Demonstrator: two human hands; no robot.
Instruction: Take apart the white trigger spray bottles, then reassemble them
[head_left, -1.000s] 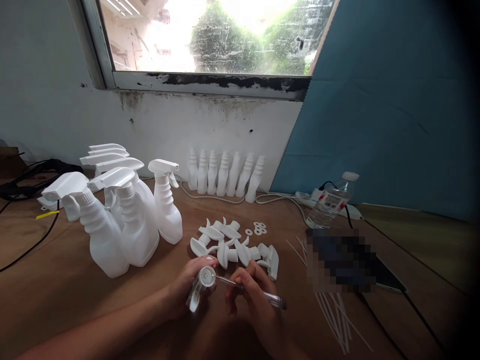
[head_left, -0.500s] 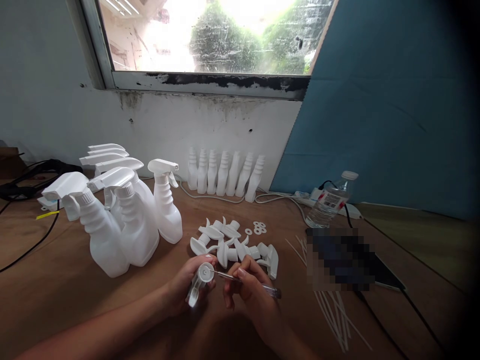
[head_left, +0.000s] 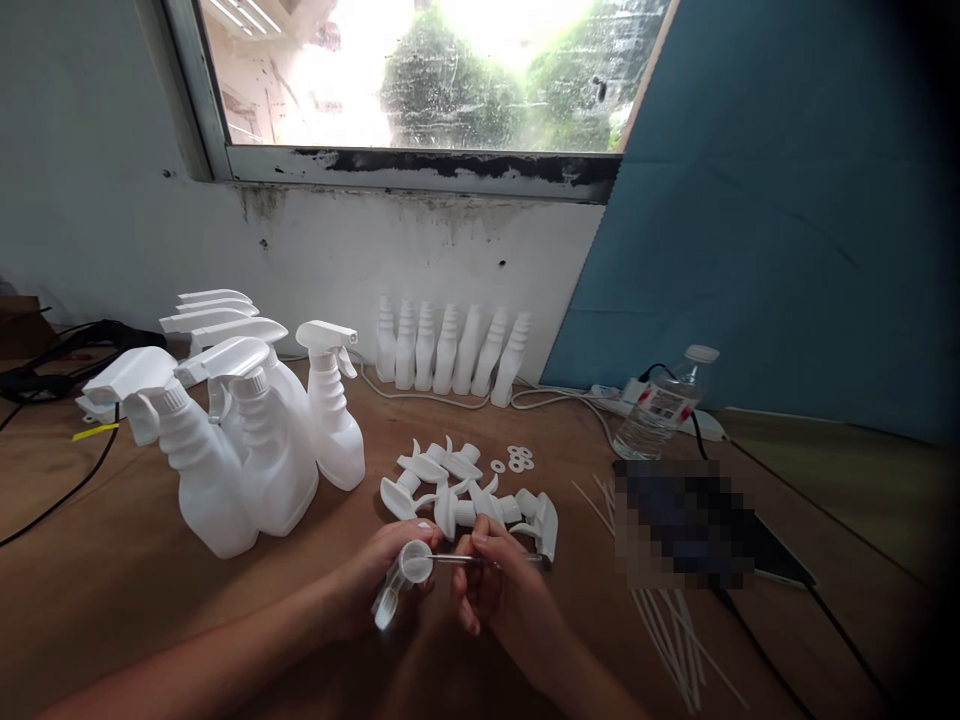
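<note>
My left hand [head_left: 379, 570] is closed around a white trigger spray head [head_left: 388, 600], its round collar opening turned up towards me. Pinched in my right hand [head_left: 502, 590] is a thin screwdriver [head_left: 450, 559] with a metal shaft. Its tip reaches the collar's opening; whether it touches the inside, I cannot tell. Just beyond my hands lies a loose group of white spray heads [head_left: 459, 505]. Behind them, several flat white ring washers [head_left: 517, 459] rest on the brown table [head_left: 300, 620].
Assembled white spray bottles [head_left: 217, 480] stand at the left. Bottles without heads [head_left: 446, 350] line the wall. To the right are a clear water bottle [head_left: 660, 410], thin white tubes [head_left: 667, 640], a dark, partly blurred device [head_left: 772, 545] and cables.
The screwdriver has swung closer to level, and my right hand has shifted slightly. The spray head's collar has moved slightly down and right in my left hand.
</note>
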